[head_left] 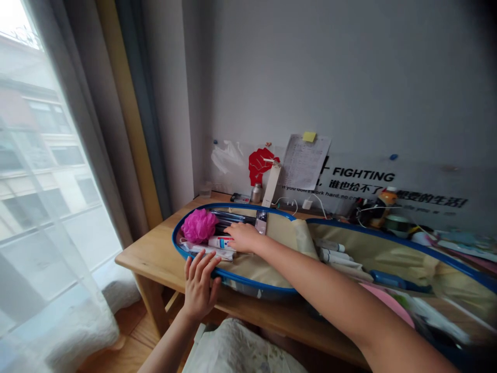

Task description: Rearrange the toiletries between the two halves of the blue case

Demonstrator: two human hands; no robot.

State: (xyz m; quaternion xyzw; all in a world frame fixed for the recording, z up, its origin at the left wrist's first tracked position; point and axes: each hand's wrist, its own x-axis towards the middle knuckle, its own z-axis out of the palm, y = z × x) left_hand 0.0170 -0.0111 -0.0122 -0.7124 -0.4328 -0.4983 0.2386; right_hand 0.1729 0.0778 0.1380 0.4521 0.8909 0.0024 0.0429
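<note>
An open zip-up bag (279,269) with blue edging and a beige lining lies on the wooden table. My left hand (200,285) rests on its near rim, fingers spread. Inside the left half, my right hand (245,237) reaches in with fingers stretched out over dark, slim items (236,216). Just beneath it lies a white tube with red and blue print (219,242), probably toothpaste; whether my fingers touch it I cannot tell. A pink bath puff (200,226) sits at the bag's left end, and a clear plastic packet (212,252) lies along the near side.
White bottles (336,253) and a blue item (399,281) lie in the bag's right half. Behind stand a small metallic bottle (256,193), a white upright stand (272,184) and cables. Clutter fills the table's right end. A curtained window (46,129) is at left.
</note>
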